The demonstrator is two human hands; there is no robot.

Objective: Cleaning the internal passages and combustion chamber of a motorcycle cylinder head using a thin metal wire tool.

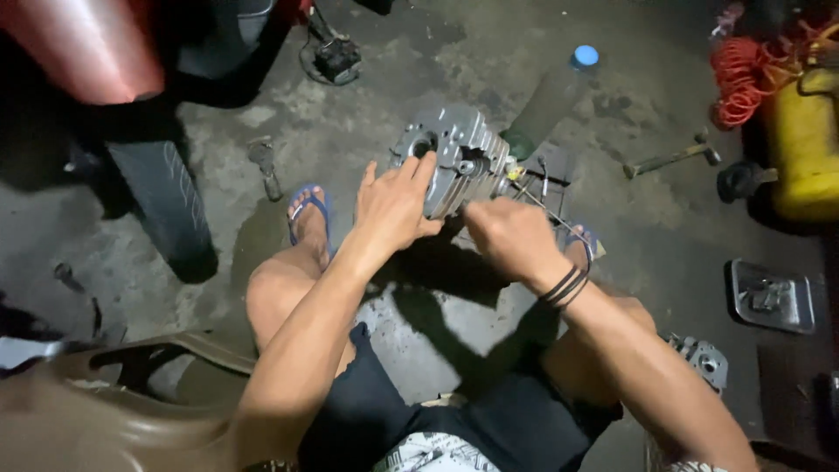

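A grey finned metal engine cylinder [454, 149] rests on the concrete floor between my feet. My left hand [395, 205] lies on its near left side, fingers spread over the fins and gripping it. My right hand [514, 236] is closed at the cylinder's lower right, pinching something small that the fingers hide. A thin wire or rod [551, 210] runs from the cylinder past that hand. Black bands circle my right wrist.
A dark bottle with a blue cap [552, 96] lies behind the cylinder. A motorcycle tyre [166, 201] stands left. A hammer [669, 159], yellow container [804, 149], orange cord [743, 79], metal tray [773, 297] and another engine part [703, 358] lie right. A brown plastic chair [105, 393] is lower left.
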